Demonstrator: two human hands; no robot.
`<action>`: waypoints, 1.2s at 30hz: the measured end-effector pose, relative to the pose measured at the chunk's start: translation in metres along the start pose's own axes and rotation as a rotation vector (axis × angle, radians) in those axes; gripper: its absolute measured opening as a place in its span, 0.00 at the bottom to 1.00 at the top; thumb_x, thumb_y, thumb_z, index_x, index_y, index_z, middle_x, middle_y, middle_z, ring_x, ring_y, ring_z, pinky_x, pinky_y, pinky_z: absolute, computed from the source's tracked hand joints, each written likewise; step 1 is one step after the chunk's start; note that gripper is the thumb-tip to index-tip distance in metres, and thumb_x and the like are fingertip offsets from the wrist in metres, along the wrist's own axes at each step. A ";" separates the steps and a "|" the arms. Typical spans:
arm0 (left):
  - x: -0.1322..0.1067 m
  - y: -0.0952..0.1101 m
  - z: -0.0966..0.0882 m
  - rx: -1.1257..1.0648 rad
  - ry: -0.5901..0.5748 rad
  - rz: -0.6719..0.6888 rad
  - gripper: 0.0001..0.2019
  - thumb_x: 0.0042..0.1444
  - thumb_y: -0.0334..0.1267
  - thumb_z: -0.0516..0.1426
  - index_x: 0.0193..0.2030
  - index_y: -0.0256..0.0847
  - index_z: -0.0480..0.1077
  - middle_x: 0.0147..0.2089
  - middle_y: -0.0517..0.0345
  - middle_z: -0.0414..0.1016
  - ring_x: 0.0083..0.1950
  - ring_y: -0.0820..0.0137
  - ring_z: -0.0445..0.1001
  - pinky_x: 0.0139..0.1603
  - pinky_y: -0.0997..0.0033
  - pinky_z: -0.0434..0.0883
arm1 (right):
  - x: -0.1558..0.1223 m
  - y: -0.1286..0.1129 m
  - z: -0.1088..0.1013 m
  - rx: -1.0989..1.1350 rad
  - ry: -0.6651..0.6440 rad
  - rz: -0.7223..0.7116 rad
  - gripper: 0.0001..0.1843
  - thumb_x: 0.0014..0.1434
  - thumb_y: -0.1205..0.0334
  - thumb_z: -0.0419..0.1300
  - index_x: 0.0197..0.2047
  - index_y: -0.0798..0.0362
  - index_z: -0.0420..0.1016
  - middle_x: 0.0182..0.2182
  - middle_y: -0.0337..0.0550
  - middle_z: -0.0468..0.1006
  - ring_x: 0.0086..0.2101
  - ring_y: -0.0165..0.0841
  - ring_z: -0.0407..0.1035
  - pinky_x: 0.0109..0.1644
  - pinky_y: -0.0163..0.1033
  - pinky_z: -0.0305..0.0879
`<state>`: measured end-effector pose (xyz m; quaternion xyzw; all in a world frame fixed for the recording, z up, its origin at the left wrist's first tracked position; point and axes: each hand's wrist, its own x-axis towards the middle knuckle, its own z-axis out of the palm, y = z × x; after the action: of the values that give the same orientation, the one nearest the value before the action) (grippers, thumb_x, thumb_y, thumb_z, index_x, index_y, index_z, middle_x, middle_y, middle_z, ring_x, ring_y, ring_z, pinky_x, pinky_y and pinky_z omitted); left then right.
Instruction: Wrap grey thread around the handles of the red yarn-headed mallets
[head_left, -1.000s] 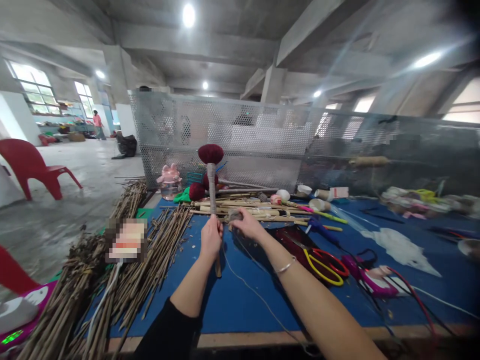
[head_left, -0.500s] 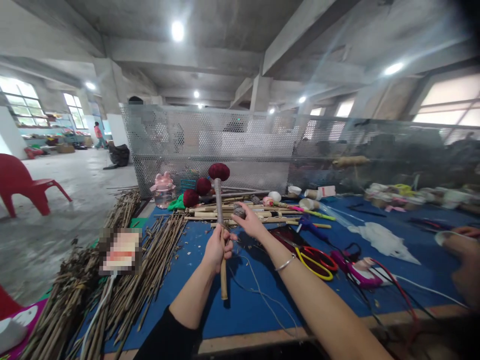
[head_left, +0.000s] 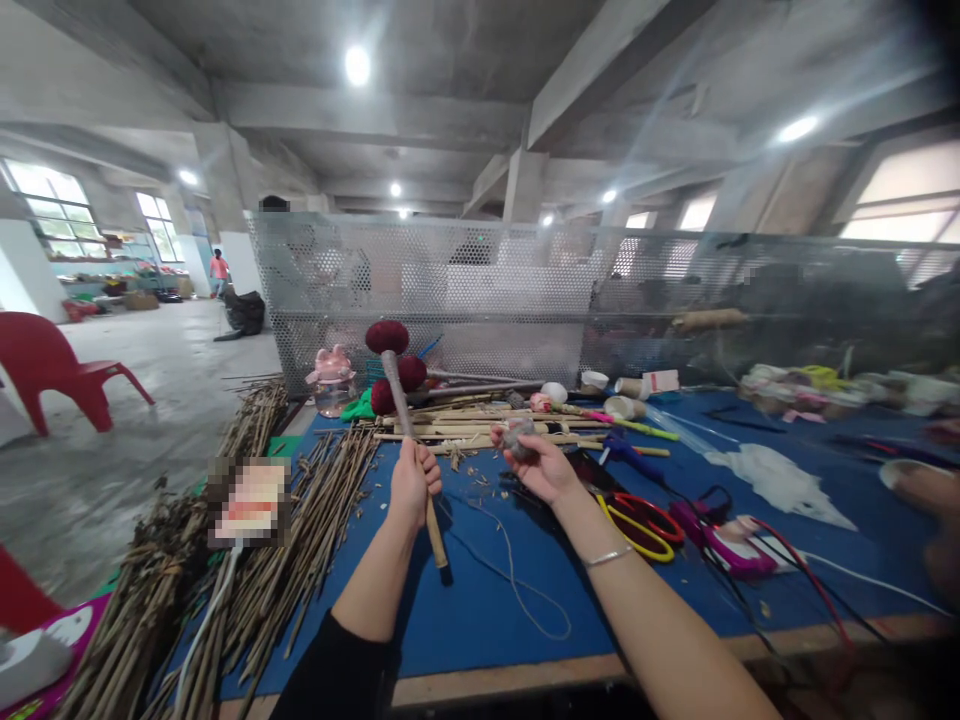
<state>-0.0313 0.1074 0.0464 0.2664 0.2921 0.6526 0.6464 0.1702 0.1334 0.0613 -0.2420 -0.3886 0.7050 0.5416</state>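
The left hand (head_left: 412, 482) is closing its fingers around a straight stick wrapped in grey thread (head_left: 398, 395), gripping it below mid-length. The stick is leaning leftward at its top, with its bare, pale lower end projecting below the hand. A dark red, flattened round head (head_left: 387, 337) is capping the upper end. The right hand (head_left: 546, 466) is standing apart to the right, fingers partly curled, holding a small grey, rounded bundle (head_left: 517, 438) at the fingertips; its material is not clear. A thin grey thread (head_left: 512, 570) is lying in a loose loop below and between the hands, on the blue surface (head_left: 465, 640). Pale, slender sticks (head_left: 469, 430) are lying crosswise beyond the hands. Thin brown twigs (head_left: 322, 510) are lying in a heap to the left. Scissors with yellow and red handles (head_left: 637, 530) are resting near the right forearm. A grey perforated metal screen (head_left: 450, 285) is standing behind.
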 end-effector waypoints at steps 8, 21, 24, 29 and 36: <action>0.002 0.020 -0.005 0.026 0.067 0.109 0.22 0.52 0.57 0.49 0.22 0.41 0.50 0.17 0.71 0.44 0.13 0.82 0.45 0.11 0.84 0.45 | -0.053 -0.017 -0.017 -0.559 -0.189 0.268 0.29 0.43 0.63 0.65 0.49 0.47 0.61 0.45 0.48 0.72 0.27 0.29 0.70 0.18 0.26 0.53; 0.003 0.029 -0.011 0.048 0.113 0.161 0.21 0.55 0.55 0.47 0.22 0.41 0.50 0.17 0.71 0.44 0.13 0.82 0.46 0.11 0.84 0.45 | -0.096 -0.057 -0.066 -0.420 0.015 0.041 0.21 0.43 0.59 0.64 0.42 0.46 0.66 0.56 0.45 0.63 0.48 0.42 0.67 0.27 0.32 0.66; 0.003 0.033 -0.013 0.043 0.139 0.182 0.20 0.55 0.54 0.47 0.22 0.41 0.50 0.17 0.71 0.45 0.13 0.82 0.46 0.11 0.84 0.46 | -0.116 -0.070 -0.063 -0.690 -0.150 0.239 0.17 0.40 0.61 0.65 0.36 0.51 0.69 0.57 0.51 0.61 0.48 0.46 0.66 0.27 0.33 0.66; 0.003 0.042 -0.017 0.028 0.158 0.213 0.19 0.56 0.52 0.46 0.21 0.41 0.50 0.17 0.71 0.44 0.13 0.82 0.46 0.11 0.84 0.46 | -0.114 -0.078 -0.056 -1.103 0.232 0.129 0.35 0.43 0.56 0.64 0.54 0.51 0.60 0.34 0.45 0.75 0.30 0.34 0.70 0.27 0.33 0.64; 0.007 0.045 -0.024 0.031 0.196 0.253 0.19 0.54 0.53 0.47 0.22 0.41 0.51 0.17 0.71 0.45 0.13 0.82 0.47 0.11 0.84 0.47 | -0.100 -0.089 -0.083 -0.637 0.518 -0.289 0.20 0.47 0.45 0.58 0.39 0.49 0.68 0.28 0.43 0.72 0.24 0.32 0.67 0.15 0.29 0.53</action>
<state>-0.0794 0.1134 0.0624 0.2462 0.3277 0.7472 0.5231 0.3145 0.0723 0.0776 -0.5091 -0.4680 0.3828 0.6126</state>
